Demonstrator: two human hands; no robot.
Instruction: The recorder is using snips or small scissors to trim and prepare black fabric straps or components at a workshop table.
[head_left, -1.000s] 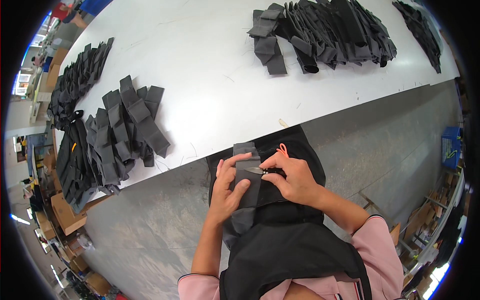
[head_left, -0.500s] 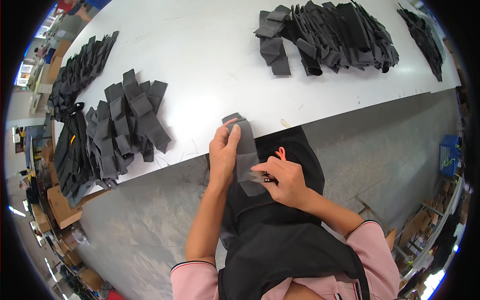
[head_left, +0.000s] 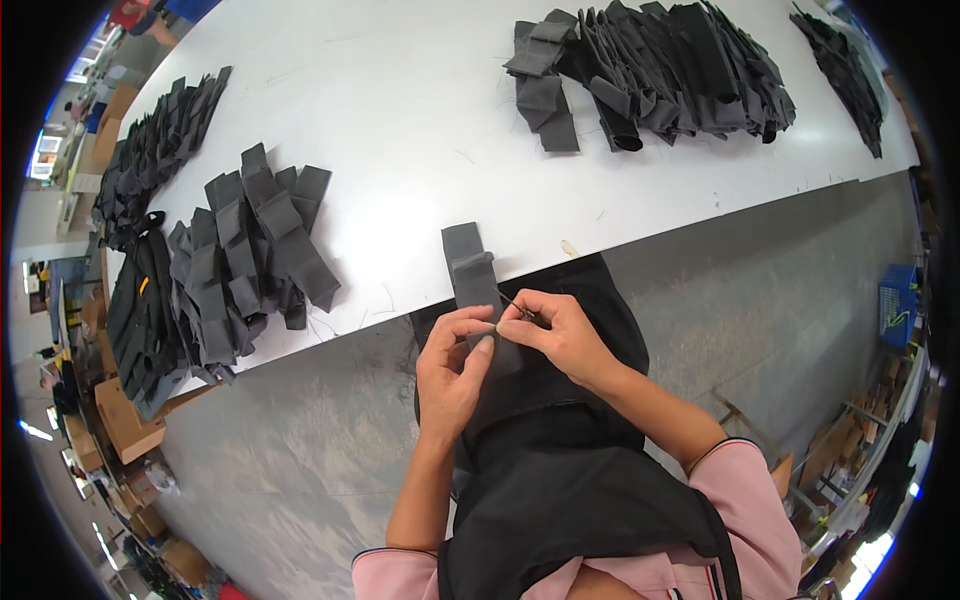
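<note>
Tabletop (head_left: 400,150) passable beyond strip (head_left: 465,243); left pile (head_left: 234,228), right pile (head_left: 655,85) block.

Matt vs. glossy

Wht table (head_left: 380,120) is looking smooth, glossy. Grey strip (head_left: 464,240) across its nr edge is showing matt cloth; blk apron (head_left: 580,490) nr table is looking matt, cloth. Box (head_left: 128,425) by table's L end is showing cardboard.

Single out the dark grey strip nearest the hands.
The strip pinched in the left hand, its far end over the white table; the other strips visible lie in piles on it.
</note>
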